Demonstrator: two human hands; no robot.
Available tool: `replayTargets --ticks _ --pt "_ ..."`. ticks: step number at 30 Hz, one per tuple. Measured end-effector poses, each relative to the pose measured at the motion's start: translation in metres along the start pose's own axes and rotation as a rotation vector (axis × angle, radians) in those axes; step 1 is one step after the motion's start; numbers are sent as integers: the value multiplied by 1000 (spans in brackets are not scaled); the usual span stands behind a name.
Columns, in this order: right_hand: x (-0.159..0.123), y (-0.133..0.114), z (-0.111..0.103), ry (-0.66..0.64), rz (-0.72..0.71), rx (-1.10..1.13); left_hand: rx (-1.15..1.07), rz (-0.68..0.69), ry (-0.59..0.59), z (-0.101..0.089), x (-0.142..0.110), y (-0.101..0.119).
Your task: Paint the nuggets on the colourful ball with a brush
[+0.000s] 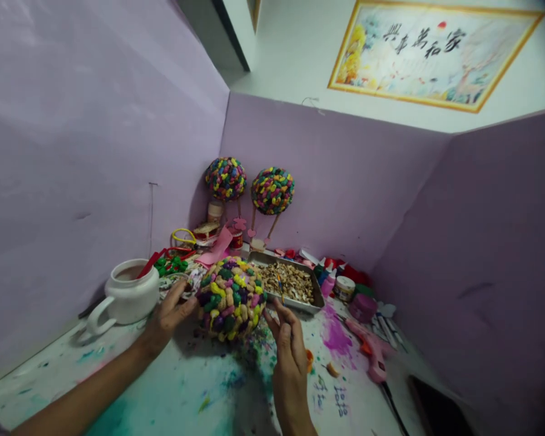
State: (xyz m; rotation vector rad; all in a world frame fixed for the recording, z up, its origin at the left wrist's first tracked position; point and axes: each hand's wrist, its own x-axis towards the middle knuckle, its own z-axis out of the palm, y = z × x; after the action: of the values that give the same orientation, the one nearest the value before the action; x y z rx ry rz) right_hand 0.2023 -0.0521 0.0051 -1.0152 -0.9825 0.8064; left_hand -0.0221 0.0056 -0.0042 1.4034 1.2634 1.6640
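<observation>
A round ball [231, 298] covered in peanut-shaped pieces sits between my two hands, low over the tabletop. Its pieces are green, yellow, purple, pink and bare tan. From the left, my left hand [171, 316] reaches to its side, with the thumb and fingertips against it. On the other side, the bent fingers of my right hand [287, 345] meet the ball's right edge. A thin brush-like stick [280, 284] shows above the right fingertips, in front of the tray; whether that hand touches it I cannot tell. The ball's underside is hidden.
Behind stands a metal tray [318, 297] of tan shell pieces. Two finished-looking colourful balls [273, 191] on legs stand at the back wall. A white mug [134, 293] is left; a pink glue gun [370, 351], paint jars [344, 287] and a dark flat object [438, 406] lie right.
</observation>
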Motion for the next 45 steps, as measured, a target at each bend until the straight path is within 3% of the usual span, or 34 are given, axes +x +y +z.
replayTargets --ticks 3,8,12,18,24,31,35,39,45 --pt "-1 6 2 27 -11 8 41 65 47 -4 9 -5" --pt "1 11 0 39 -10 6 12 -81 69 -13 29 6" --pt "1 4 -3 -2 37 -47 -69 -147 28 -9 35 16" --pt "2 0 3 -23 -3 39 -248 -244 -12 2 29 6" --pt "7 4 4 -20 -24 42 -118 -116 -75 4 29 -13" --pt "7 4 3 -40 -89 11 98 27 -32 7 28 -2" --pt "8 -11 -3 37 -250 12 142 54 -52 7 26 5" --pt "1 -43 -12 134 -421 153 184 66 -86 6 26 7" --pt "6 -79 -40 273 -378 171 150 42 -86 3 29 -3"
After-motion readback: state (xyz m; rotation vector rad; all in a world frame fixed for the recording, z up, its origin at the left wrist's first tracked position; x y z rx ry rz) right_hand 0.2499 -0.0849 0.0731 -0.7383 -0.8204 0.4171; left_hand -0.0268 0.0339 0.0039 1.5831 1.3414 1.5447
